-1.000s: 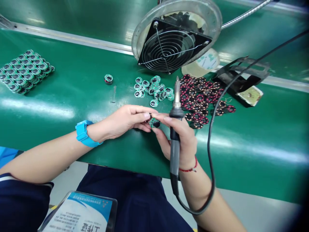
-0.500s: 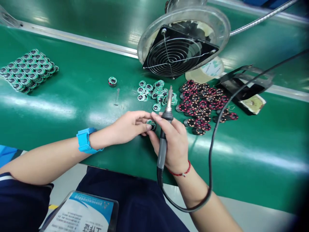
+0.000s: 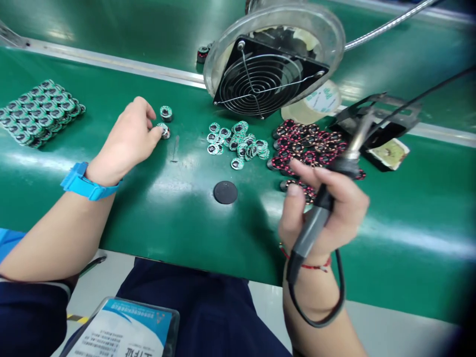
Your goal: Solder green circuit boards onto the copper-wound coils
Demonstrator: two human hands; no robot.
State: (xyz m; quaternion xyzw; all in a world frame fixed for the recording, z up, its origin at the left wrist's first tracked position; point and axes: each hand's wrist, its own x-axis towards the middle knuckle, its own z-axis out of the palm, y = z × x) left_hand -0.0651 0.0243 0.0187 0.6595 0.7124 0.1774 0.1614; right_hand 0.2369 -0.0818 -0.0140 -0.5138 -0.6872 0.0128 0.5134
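My left hand [image 3: 130,131] is at the left of the bench, its thumb and curled fingers at a small coil stator [image 3: 165,131] topped with a green circuit board; part of the stator is hidden by the thumb. Just behind it stands a similar board-topped stator [image 3: 166,113]. In my right hand [image 3: 345,206] is a soldering iron [image 3: 315,225], its metal tip pointing up and away to the right. The thumb and index finger of that hand stretch toward a pile of black stators with red and copper windings [image 3: 308,141]. A black round disc [image 3: 225,192] lies flat between my hands.
Loose green ring boards [image 3: 241,141] lie mid-bench beneath a fan in a clear hood [image 3: 256,89]. A stacked block of board-topped stators [image 3: 40,111] is at far left. A black iron stand with a sponge [image 3: 388,157] and a tape roll [image 3: 320,101] sit behind right.
My left hand has carried the board-topped stator from the middle to the back left, beside the other one. My right hand has moved right with the soldering iron, uncovering the black disc.
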